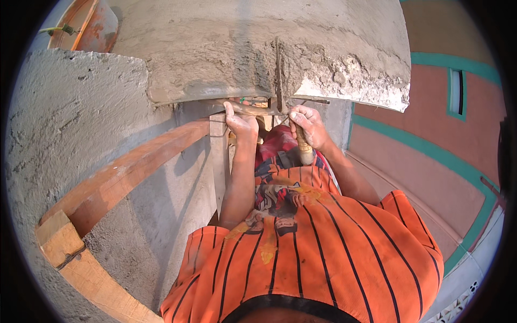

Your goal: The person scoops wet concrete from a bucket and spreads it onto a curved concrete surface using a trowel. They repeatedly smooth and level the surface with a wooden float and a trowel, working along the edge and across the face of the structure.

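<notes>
Ahead of me is the rough front edge of a grey concrete slab (215,59), coated with mortar. My left hand (240,123) is closed round a brown, slightly bent strip (250,109) just under that edge; its fingers are partly hidden. Close by on the right, my right hand (309,126) grips a trowel by its pale wooden handle (305,151), which points back toward my body. The trowel's thin dark blade (279,75) appears edge-on against the mortar. Where the strip and the tool meet, I cannot tell whether they touch.
A wooden beam (129,164) slopes along my left and meets an upright post (218,156) beside my left wrist. Below it lies another timber (97,280). A rough grey wall (70,107) rises at left. An orange tub (89,24) sits at the upper left.
</notes>
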Available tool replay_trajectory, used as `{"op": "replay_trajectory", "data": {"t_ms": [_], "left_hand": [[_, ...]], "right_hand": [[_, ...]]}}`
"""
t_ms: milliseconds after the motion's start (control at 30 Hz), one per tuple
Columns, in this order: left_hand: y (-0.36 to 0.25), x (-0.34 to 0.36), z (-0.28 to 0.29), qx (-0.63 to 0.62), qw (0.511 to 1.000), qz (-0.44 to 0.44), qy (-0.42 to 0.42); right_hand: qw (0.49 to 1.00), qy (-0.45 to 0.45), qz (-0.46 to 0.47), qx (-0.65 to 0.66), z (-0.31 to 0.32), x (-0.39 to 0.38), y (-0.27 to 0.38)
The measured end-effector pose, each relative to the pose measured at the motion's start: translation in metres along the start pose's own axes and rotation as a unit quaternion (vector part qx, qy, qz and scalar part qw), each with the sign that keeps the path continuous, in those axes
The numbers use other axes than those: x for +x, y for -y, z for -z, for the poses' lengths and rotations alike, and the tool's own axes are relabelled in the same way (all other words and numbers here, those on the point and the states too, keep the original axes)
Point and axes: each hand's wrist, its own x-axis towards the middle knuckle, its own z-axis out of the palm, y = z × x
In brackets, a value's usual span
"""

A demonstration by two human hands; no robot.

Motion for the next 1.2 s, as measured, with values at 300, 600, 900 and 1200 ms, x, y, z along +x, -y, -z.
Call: {"op": "replay_trajectory", "data": {"t_ms": [300, 600, 900, 1200], "left_hand": [[0.004, 0.016, 0.018, -0.006, 1.000, -0.012, 0.012], [-0.005, -0.004, -0.001, 0.051, 0.999, 0.006, -0.012], [0.002, 0.015, 0.017, 0.038, 0.999, -0.007, -0.002], [-0.001, 0.015, 0.015, 0.021, 1.000, 0.001, -0.013]], "right_hand": [[0.925, -0.208, 0.129, -0.291, 0.044, -0.015, 0.009], [0.837, -0.120, 0.012, -0.533, 0.026, -0.031, 0.026], [0.864, -0.203, -0.012, -0.460, 0.044, -0.029, 0.021], [0.862, -0.148, -0.055, -0.482, -0.015, 0.004, 0.023]]}}
